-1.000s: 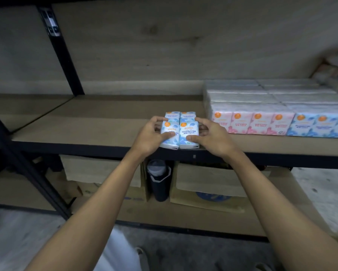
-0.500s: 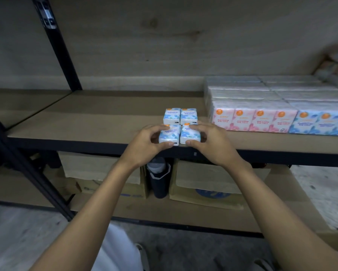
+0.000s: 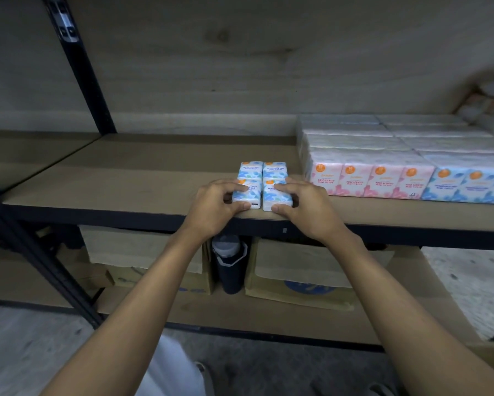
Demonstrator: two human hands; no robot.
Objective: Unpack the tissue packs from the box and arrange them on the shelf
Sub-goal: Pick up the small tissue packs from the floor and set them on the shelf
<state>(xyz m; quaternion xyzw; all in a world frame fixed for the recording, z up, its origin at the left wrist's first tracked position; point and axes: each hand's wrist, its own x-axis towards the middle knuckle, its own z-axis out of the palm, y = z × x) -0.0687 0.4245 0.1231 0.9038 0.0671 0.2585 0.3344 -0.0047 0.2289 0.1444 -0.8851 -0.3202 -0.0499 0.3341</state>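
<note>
Several small blue tissue packs lie in a two-by-two block near the front edge of the wooden shelf. My left hand grips the front left pack, thumb at its front edge and fingers over the top. My right hand grips the front right pack the same way. The two rear packs lie flat just behind them, untouched. The box the packs come from is not clearly in view.
Rows of pink packs and blue packs fill the right side of the shelf. A black upright post stands at the back left. Cardboard boxes and a dark bottle sit on the lower shelf.
A stack held in both hands a second ago now lies as two rear packs and two front packs. My hands drew slightly back toward the shelf's front edge with the front pair.
</note>
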